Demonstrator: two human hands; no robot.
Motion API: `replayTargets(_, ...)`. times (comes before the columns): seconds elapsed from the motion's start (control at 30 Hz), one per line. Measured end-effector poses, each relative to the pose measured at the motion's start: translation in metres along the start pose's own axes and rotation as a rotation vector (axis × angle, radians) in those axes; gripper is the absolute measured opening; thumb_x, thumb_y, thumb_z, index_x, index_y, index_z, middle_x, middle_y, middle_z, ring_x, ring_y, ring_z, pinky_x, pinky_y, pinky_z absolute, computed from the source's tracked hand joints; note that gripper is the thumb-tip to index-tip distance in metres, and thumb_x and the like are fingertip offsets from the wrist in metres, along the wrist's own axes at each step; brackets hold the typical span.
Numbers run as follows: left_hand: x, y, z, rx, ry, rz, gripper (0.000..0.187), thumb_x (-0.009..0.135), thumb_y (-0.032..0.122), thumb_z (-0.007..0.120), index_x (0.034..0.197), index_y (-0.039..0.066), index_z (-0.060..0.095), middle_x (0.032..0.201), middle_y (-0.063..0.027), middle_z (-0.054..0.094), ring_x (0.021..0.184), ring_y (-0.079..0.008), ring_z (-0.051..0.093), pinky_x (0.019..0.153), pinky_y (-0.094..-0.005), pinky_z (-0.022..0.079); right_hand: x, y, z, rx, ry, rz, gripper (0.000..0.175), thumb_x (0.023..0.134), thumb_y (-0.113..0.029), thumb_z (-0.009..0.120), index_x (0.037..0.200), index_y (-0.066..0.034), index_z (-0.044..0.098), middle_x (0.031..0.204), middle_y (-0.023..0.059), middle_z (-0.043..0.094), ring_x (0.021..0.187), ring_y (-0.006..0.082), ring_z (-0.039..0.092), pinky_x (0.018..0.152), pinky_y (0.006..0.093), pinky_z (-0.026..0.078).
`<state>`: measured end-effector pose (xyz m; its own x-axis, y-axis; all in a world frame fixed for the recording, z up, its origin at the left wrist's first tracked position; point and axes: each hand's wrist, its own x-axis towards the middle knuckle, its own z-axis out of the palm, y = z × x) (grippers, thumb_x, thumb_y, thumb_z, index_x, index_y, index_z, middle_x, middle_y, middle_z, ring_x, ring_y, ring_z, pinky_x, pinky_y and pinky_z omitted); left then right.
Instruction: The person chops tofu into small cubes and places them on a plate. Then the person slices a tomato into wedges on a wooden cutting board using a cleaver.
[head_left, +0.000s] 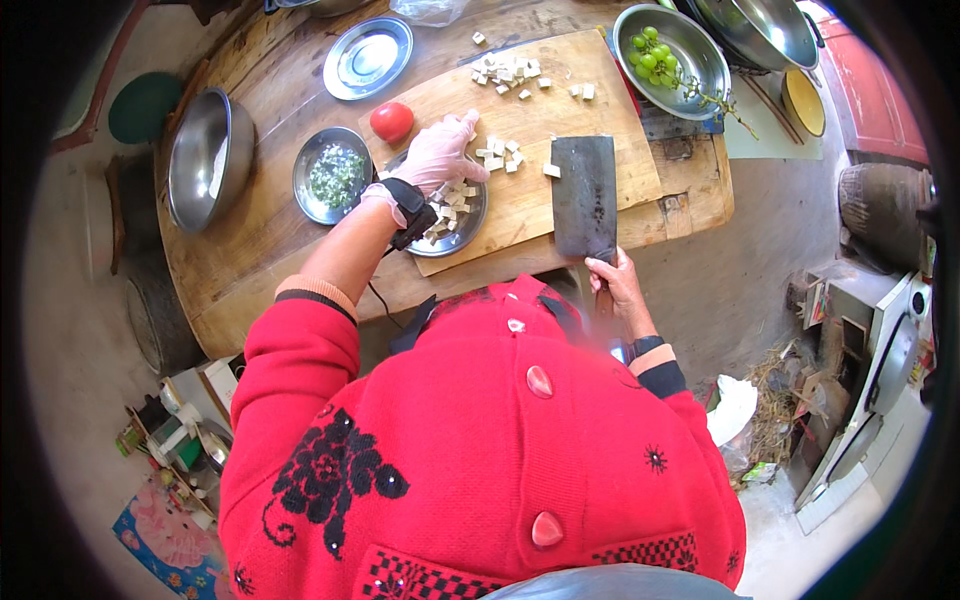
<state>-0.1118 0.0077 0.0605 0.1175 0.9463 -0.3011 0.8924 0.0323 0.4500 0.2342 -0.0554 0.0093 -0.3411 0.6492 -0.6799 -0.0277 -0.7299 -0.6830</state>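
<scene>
My left hand (442, 155), in a thin clear glove, reaches over a round metal plate (474, 225) holding white cubes that look like tofu (452, 202). Its fingers are spread over the plate's far edge; whether they touch any cubes is hidden. In my bare right hand (615, 281) is the handle of a cleaver (583, 195), whose broad blade lies over the near right part of the wooden cutting board (525, 217). One cube (551, 170) sits at the blade's left edge. More cubes (499, 154) lie mid-board, and a pile (510, 71) lies at the far side.
A tomato (391, 121) sits at the board's left edge. Nearby are a bowl of chopped greens (334, 176), an empty metal plate (367, 58) and a deep steel bowl (210, 161). Green grapes (654, 56) lie in a metal bowl (709, 67) at the far right, beside a large pot (776, 30).
</scene>
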Motion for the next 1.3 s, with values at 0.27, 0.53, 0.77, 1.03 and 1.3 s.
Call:
replayTargets(0.27,0.004,0.015,0.0,-0.06,-0.056,0.01,0.069,0.06,0.024,0.077,0.116,0.001,0.043,0.104,-0.0219,0.05,0.096,-0.037,0.052,0.081,-0.0379,0.043,0.023,-0.001,0.027,-0.007,-0.044,-0.002,0.021,0.076,-0.008,0.066,0.091,-0.0053,0.051,0.06,-0.0015,0.051,0.044,0.0063,0.046,0.039,0.0208,0.039)
replayTargets(0.53,0.009,0.015,0.021,-0.082,0.018,0.043,0.054,0.062,0.014,0.074,0.106,0.001,0.046,0.097,-0.0189,0.05,0.092,-0.0352,0.052,0.078,-0.0382,0.042,0.031,-0.005,0.048,-0.038,-0.091,-0.008,0.019,0.077,-0.007,0.065,0.09,-0.0045,0.051,0.057,-0.0017,0.05,0.043,0.0061,0.045,0.039,0.0211,0.038)
replayTargets(0.77,0.019,0.017,0.041,-0.361,0.055,-0.023,0.042,0.063,0.005,0.072,0.096,0.0,0.048,0.086,-0.015,0.05,0.08,-0.027,0.052,0.071,-0.035,0.043,0.036,-0.006,0.053,-0.046,-0.135,0.008,0.015,0.077,-0.006,0.064,0.085,-0.0049,0.051,0.056,-0.0012,0.05,0.043,0.0064,0.045,0.039,0.021,0.038)
replayTargets(1.03,0.009,0.027,0.038,-0.784,-0.017,-0.184,0.04,0.068,0.002,0.071,0.101,-0.002,0.047,0.082,-0.0053,0.051,0.075,-0.0134,0.052,0.064,-0.0273,0.043,0.029,-0.021,0.052,-0.039,-0.182,0.017,0.017,0.076,-0.005,0.064,0.086,-0.0038,0.05,0.057,-0.0006,0.05,0.043,0.0067,0.046,0.04,0.0212,0.037)
replayTargets(1.3,-0.064,0.014,0.007,-0.737,0.193,-0.203,0.066,0.068,0.014,0.073,0.124,0.0,0.041,0.107,-0.0179,0.051,0.078,-0.0224,0.059,0.068,-0.0314,0.048,0.024,-0.048,0.066,-0.263,-0.367,0.107,0.019,0.075,-0.006,0.063,0.09,-0.0031,0.052,0.057,-0.0008,0.049,0.042,0.0067,0.044,0.04,0.0211,0.036)
